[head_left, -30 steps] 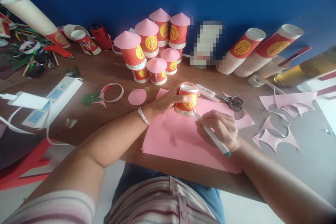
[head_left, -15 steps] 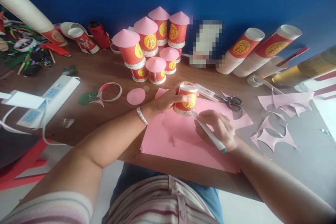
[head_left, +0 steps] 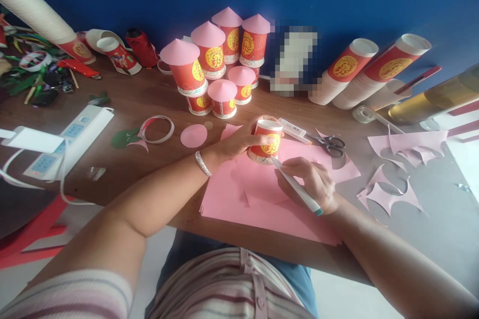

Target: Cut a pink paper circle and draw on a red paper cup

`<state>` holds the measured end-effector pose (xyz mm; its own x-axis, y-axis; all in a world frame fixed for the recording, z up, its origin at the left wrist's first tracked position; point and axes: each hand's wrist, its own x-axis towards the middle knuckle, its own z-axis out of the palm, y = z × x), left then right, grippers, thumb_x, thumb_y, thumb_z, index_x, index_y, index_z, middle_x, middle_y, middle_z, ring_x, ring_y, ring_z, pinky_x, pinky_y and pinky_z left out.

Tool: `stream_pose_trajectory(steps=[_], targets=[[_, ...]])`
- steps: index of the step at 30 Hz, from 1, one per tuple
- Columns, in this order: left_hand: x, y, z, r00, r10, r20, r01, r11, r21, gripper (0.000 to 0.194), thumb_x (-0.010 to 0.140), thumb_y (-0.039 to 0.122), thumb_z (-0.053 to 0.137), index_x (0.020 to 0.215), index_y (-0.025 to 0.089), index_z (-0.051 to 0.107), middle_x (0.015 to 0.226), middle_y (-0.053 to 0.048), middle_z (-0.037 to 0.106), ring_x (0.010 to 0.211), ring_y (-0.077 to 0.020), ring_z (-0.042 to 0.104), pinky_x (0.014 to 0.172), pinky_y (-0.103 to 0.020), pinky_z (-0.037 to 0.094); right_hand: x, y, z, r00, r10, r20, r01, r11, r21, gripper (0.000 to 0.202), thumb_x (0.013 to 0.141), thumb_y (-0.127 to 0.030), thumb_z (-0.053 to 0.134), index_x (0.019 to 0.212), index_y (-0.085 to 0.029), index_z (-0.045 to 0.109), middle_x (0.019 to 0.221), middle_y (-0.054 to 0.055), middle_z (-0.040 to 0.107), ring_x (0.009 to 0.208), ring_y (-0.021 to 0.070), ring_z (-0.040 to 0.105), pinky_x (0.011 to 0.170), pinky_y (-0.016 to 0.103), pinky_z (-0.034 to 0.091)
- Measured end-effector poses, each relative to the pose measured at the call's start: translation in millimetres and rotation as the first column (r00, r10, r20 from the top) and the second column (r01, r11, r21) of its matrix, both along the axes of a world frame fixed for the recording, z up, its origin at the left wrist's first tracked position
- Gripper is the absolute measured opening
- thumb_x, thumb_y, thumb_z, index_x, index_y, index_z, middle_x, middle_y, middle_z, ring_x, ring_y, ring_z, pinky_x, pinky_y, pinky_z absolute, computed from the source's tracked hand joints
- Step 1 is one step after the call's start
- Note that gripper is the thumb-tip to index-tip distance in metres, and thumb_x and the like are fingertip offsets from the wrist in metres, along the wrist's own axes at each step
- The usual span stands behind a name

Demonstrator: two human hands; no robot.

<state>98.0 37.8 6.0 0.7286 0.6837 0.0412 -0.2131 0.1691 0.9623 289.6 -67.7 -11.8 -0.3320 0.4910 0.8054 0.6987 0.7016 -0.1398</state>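
Closed around a red paper cup (head_left: 264, 152) with a gold emblem, my left hand (head_left: 241, 140) holds it upside down above the pink paper sheets (head_left: 239, 204). Dark strokes show on the cup's white lower band. My right hand (head_left: 309, 184) grips a white marker (head_left: 299, 190) with a green end; its tip meets or nearly meets that band. Just behind the cup lie another marker (head_left: 294, 130) and black-handled scissors (head_left: 333, 145). Left of my left hand is a pink paper disc (head_left: 193, 136).
Several red cups with pink cone tops (head_left: 208, 35) stand by the blue wall. Cup stacks (head_left: 344, 70) lean at the right, near a tape roll (head_left: 363, 113). Pink offcuts (head_left: 392, 197) are scattered to the right. A power strip (head_left: 71, 142) lies left, beside a paper ring (head_left: 157, 130).
My right hand and the marker tip have shifted very slightly left along the cup's lower band. My left hand keeps the cup in almost the same place.
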Motion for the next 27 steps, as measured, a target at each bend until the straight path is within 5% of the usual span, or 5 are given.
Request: stream_pose_trajectory(steps=[9, 27], targets=[[-1.4, -4.4, 7.9, 0.998, 0.04, -0.053, -0.039, 0.999, 0.018, 0.041, 0.084, 0.033, 0.073, 0.121, 0.019, 0.062, 0.116, -0.009, 0.069, 0.103, -0.0216, 0.063, 0.086, -0.033, 0.049, -0.1, 1.7, 1.4, 1.0, -0.013, 0.011, 0.013, 1.0, -0.006, 0.016, 0.088, -0.009, 0.069, 0.094, -0.019, 0.059, 0.077, 0.0, 0.071, 0.058, 0.0107, 0.063, 0.052, 0.024, 0.049], [-1.2, 2.7, -6.6, 1.0, -0.005, 0.03, 0.004, 0.999, 0.033, 0.038, 0.083, 0.034, 0.074, 0.116, 0.018, 0.063, 0.118, -0.011, 0.068, 0.107, -0.0226, 0.062, 0.085, -0.032, 0.05, 3.1, 2.1, 3.9, 0.998, 0.053, 0.038, -0.05, 0.997, -0.066, 0.017, 0.088, -0.009, 0.068, 0.098, -0.019, 0.059, 0.081, 0.001, 0.071, 0.059, 0.0112, 0.066, 0.051, 0.023, 0.049]])
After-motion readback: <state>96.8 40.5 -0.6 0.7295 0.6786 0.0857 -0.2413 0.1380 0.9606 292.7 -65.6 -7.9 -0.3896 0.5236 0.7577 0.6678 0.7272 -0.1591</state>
